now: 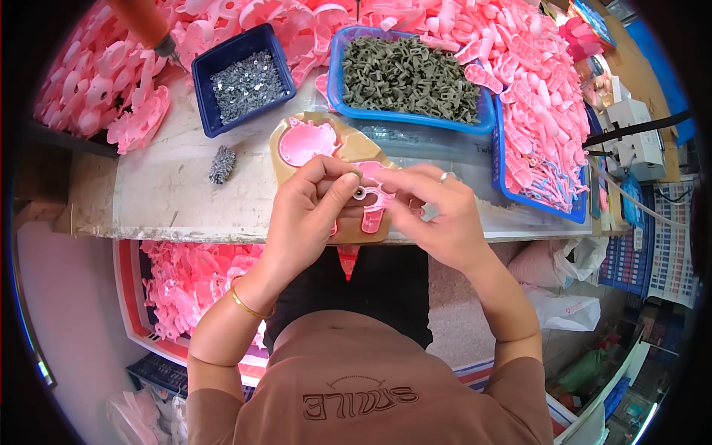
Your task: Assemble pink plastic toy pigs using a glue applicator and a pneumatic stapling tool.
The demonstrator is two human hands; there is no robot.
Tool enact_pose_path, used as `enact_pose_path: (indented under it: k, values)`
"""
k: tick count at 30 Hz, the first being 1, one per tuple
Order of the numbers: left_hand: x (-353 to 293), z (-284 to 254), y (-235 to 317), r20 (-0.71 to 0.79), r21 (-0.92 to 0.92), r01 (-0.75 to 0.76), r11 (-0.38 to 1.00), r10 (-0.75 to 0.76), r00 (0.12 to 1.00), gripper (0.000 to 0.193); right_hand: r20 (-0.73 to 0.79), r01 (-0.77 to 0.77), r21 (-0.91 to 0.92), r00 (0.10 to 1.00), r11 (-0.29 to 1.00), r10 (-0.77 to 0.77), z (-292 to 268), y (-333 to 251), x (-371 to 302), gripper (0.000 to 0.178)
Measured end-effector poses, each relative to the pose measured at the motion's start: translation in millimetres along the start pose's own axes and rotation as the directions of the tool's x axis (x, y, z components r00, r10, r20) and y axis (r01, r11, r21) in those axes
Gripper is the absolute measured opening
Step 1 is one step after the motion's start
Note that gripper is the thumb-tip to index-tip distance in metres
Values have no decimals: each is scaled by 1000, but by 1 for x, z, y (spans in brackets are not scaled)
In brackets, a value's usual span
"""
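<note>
Below the tabletop's [163, 194] near edge, at the person's left, a red-and-white crate [133, 297] is filled with pink parts. Just above that edge, both hands meet over a tan mould [293, 176], around a pink piece [372, 220] at its near end. The left hand [298, 211] has thumb and forefinger pinched together by the piece; whether something small sits between them I cannot tell. The right hand [445, 211] curls its fingers at the piece's right side, their grip partly hidden. A round pink shell [308, 143] lies in the mould's far end. Left of the mould, a clump of small metal bits [222, 165] rests on the tabletop. The right basket [541, 206], blue, holds a heap of pink parts, with thin blue ones among them toward its near end. Farther off, a navy tray [200, 89] holds more loose metal bits, and a blue basket [415, 119] is heaped with grey-green clips [411, 78]. Behind these spread piled pink parts [96, 89], an orange-handled driver [141, 26] above them at left.
</note>
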State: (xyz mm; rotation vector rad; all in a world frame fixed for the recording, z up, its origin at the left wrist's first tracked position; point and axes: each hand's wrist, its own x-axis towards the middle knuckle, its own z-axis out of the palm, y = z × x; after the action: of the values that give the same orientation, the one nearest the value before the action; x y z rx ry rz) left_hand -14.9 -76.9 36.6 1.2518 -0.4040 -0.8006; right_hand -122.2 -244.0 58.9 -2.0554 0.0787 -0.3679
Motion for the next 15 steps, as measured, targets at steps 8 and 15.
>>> enact_pose_path:
  k: [8, 15]
  values:
    - [-1, -19, 9, 15, 208, 40, 977, -44, 999, 17, 100, 393, -420, 916, 818, -389, 12, -1, 23, 18]
    - [-8, -39, 24, -234, 431, -87, 898, 204, 951, 28, 269, 487, -475, 874, 733, -406, 29, 11, 50, 17]
